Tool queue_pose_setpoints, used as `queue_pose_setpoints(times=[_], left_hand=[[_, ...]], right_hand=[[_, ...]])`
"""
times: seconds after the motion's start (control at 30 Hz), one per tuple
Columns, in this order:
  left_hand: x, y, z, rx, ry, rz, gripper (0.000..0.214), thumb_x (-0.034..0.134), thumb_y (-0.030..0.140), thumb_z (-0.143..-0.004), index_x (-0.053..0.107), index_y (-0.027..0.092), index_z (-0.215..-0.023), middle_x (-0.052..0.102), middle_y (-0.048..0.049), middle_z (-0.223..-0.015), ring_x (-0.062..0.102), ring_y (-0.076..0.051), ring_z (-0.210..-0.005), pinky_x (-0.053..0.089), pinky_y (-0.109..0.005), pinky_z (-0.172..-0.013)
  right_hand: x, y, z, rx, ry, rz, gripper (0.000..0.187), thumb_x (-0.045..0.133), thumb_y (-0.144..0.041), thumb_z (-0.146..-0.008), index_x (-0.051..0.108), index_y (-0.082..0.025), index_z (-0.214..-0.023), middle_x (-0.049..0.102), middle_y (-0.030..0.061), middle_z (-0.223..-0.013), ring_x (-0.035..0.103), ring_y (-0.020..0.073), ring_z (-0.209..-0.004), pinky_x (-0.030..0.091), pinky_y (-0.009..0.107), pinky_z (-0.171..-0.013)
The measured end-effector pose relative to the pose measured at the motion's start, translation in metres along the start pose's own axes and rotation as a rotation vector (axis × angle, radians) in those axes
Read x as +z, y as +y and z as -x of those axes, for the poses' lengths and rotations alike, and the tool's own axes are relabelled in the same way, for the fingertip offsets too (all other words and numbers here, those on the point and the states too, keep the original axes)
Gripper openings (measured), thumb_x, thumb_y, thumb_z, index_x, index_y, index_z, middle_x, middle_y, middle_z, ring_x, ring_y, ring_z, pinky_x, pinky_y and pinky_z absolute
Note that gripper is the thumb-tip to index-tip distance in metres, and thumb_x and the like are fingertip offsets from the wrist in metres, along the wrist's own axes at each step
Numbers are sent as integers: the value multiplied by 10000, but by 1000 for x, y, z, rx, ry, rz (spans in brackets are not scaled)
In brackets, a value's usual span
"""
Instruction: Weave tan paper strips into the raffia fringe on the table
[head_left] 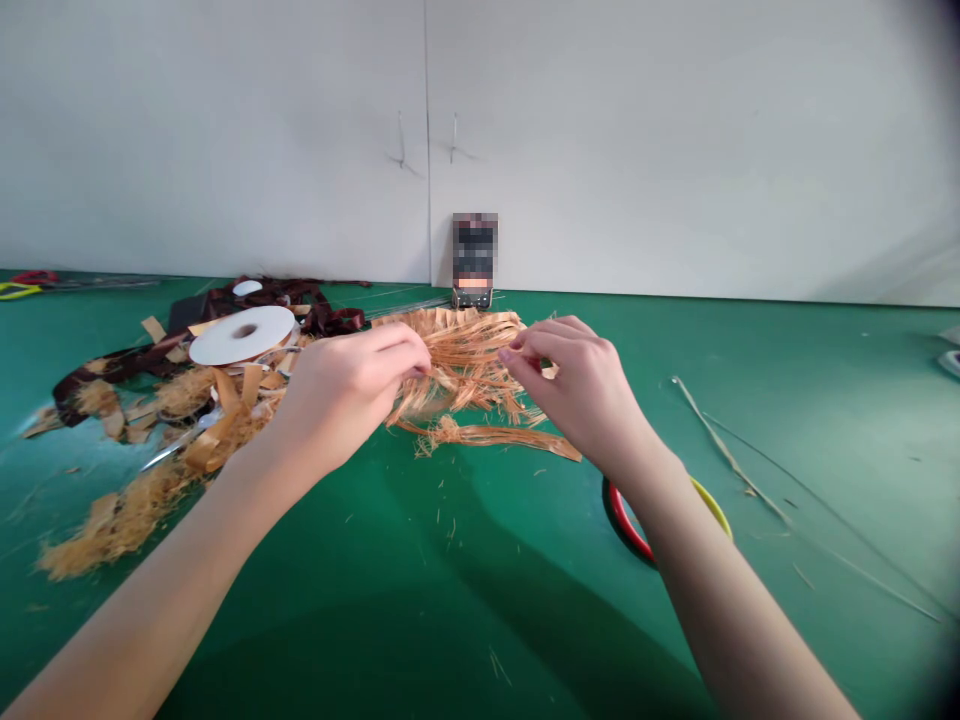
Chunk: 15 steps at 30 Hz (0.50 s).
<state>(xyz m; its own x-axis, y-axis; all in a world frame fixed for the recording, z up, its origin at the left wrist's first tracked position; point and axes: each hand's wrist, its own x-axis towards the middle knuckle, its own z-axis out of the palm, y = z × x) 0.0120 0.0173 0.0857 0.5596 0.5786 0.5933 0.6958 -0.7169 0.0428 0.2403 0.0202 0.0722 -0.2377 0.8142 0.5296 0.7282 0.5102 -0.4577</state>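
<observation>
A bundle of tan raffia strands (469, 365) lies on the green table (465, 580), spread between both my hands. My left hand (349, 385) is closed, pinching the strands at the bundle's left side. My right hand (581, 385) pinches strands at the right side with thumb and forefinger. A loose flat strip of raffia (495, 437) lies just in front of the bundle, below my hands.
A white ribbon spool (241, 335), dark brown ribbon (315, 305) and raffia scraps (112, 520) clutter the left. Red and yellow rings (626, 525) lie under my right wrist. Thin wire stems (731, 460) lie at right. A small device (474, 260) stands against the white wall.
</observation>
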Motion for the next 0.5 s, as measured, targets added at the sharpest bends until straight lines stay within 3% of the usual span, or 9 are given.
queue_pose_setpoints(times=[0.07,0.13,0.23,0.3,0.4,0.5], left_hand=[[1,-1,1,-6,6,-11,212,496,87,-885,689,159,-835,735,-29,-915,695,-170,-787,531,-271,-709],[1,-2,1,3,11,-14,203,502,94,-890,690,147,-834,735,-36,-909,698,-177,-784,536,-277,-703],[1,-3,1,16,-3,-23,202,502,79,-885,688,136,-833,735,-42,-895,701,-184,-774,540,-281,-687],[1,-3,1,24,-7,-23,209,495,62,-881,687,134,-839,733,-45,-897,699,-184,-772,539,-279,-675],[1,-4,1,48,17,1,228,475,31,-877,681,128,-864,726,-56,-919,691,-177,-798,536,-275,-690],[2,-4,1,57,62,-9,244,478,-9,-857,680,128,-873,721,-58,-931,680,-162,-794,529,-264,-696]], right_hand=[[-2,-4,-1,127,-22,-161,376,492,-342,-927,507,-207,-576,653,44,-721,610,187,-787,452,360,-762],[-5,-9,-3,258,-47,-446,441,456,-452,-933,478,-207,-568,665,48,-774,624,184,-832,453,349,-782],[-10,-14,-6,313,-70,-876,502,378,-564,-926,478,-214,-580,697,69,-972,627,201,-1007,460,343,-854],[-13,-14,-7,339,-87,-1023,489,360,-576,-920,555,-223,-644,697,71,-1035,635,203,-1007,474,337,-831],[-16,-11,-7,410,-149,-1019,399,401,-459,-919,659,-212,-740,706,80,-951,629,172,-771,463,322,-677],[-15,-7,-5,452,-254,-821,286,469,-294,-873,724,-185,-807,696,64,-869,484,117,-575,382,306,-559]])
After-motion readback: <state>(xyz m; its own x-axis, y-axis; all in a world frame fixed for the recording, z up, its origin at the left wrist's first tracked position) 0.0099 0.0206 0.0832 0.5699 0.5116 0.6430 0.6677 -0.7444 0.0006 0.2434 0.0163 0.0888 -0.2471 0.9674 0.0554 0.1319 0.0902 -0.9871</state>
